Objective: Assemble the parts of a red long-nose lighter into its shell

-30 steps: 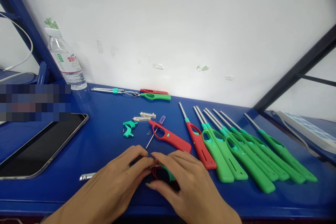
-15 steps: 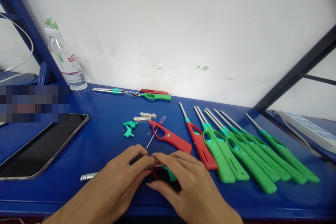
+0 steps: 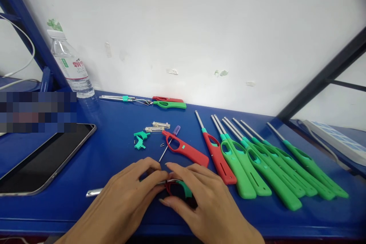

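Two bare hands met at the near edge of a blue tabletop over a partly assembled lighter, its red and teal grip showing between them and its metal tube poking out to the left; the left hand pinched the piece at its front end with thumb and forefinger, while the right hand lay over the grip with its fingers curled and pressing on it; just beyond the hands lay a red lighter shell, a small screwdriver, loose teal triggers and two small metal parts; to the right, a row of finished lighters, one red and the rest green, lay side by side; a tablet rested at far left, a water bottle stood by the wall.
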Demonstrator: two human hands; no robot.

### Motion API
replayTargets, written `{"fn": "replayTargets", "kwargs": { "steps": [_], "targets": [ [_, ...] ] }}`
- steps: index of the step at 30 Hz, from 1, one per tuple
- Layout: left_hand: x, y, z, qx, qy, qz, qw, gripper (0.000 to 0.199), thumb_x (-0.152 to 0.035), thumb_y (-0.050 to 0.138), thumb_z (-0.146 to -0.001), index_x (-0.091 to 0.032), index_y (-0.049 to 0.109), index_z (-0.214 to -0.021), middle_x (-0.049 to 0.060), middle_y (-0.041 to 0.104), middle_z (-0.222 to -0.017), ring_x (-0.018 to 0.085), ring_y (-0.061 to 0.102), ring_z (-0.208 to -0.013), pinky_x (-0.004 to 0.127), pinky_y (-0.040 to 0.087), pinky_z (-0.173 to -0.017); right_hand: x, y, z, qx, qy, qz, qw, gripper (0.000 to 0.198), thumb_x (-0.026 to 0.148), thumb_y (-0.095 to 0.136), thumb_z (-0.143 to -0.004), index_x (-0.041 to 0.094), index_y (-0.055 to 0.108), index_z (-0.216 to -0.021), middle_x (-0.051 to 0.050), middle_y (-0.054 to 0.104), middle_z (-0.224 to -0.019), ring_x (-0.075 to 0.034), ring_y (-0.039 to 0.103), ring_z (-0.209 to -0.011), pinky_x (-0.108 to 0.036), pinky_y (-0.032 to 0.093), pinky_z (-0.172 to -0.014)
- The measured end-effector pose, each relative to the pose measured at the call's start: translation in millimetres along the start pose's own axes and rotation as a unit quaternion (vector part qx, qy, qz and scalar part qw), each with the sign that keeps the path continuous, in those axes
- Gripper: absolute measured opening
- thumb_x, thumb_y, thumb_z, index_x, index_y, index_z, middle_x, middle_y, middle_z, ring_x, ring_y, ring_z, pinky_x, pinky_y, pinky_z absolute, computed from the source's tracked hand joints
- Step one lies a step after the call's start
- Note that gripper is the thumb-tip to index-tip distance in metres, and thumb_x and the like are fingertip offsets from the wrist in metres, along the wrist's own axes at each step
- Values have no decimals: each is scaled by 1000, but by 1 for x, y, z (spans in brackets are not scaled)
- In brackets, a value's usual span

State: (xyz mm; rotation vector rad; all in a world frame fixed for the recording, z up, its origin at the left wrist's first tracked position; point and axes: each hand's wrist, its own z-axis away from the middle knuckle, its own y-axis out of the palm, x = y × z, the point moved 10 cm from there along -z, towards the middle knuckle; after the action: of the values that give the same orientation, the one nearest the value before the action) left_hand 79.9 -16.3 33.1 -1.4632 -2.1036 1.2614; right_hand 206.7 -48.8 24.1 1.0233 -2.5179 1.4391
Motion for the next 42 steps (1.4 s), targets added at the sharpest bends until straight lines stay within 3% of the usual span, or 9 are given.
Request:
{"fn": "replayTargets", "kwargs": {
  "steps": [6, 11, 24, 28, 32, 42],
  "targets": [
    [-2, -5, 0, -6, -1, -23, 1000, 29, -31, 42, -116, -31, 70, -124, -3, 74, -99, 11, 75, -76, 20, 65, -69, 0, 0, 1, 1, 3, 6, 1000, 61, 36, 88, -93, 26, 58, -144, 1, 82, -121, -22, 79, -102, -37, 66, -91],
    [0, -12, 0, -35, -48, 10, 998, 24, -29, 50, -112, -33, 71, -123, -5, 76, -108, 8, 77, -95, 14, 62, -87, 1, -2, 0, -2, -2, 9, 1000, 60, 34, 90, -90, 25, 60, -141, 0, 82, -121, -22, 79, -99, -35, 67, -87],
    [-5, -19, -4, -73, -27, -29, 997, 23, -42, 47, -117, -30, 67, -115, -8, 82, -104, 8, 80, -92, 18, 62, -84, 1, -2, 0, -5, 3, -8, 1000, 38, 45, 65, -109, 23, 64, -140, -3, 83, -116, -22, 78, -102, -35, 63, -92],
    [-4, -17, -2, -64, -31, -15, 997, 17, -35, 46, -117, -31, 61, -110, -11, 78, -95, 9, 76, -82, 24, 58, -79, 3, 0, -3, 16, -4, -24, 1000, 23, 30, 54, -115, 24, 69, -130, -1, 82, -107, -20, 75, -94, -34, 61, -90],
    [-3, -12, 0, -49, -36, 9, 998, 12, -31, 49, -116, -30, 60, -109, -12, 76, -95, 9, 74, -82, 26, 56, -82, 4, 1, -6, 30, -15, -34, 999, 20, 20, 52, -114, 24, 71, -118, 0, 81, -107, -18, 73, -93, -32, 59, -90],
    [-13, -16, -1, -53, 7, 0, 999, 17, -22, 46, -116, -28, 61, -109, -9, 74, -93, 11, 68, -81, 26, 55, -80, 5, 1, -3, 33, -37, -24, 998, 26, 7, 51, -109, 22, 70, -120, 0, 79, -103, -18, 72, -90, -30, 56, -86]
  ]
}}
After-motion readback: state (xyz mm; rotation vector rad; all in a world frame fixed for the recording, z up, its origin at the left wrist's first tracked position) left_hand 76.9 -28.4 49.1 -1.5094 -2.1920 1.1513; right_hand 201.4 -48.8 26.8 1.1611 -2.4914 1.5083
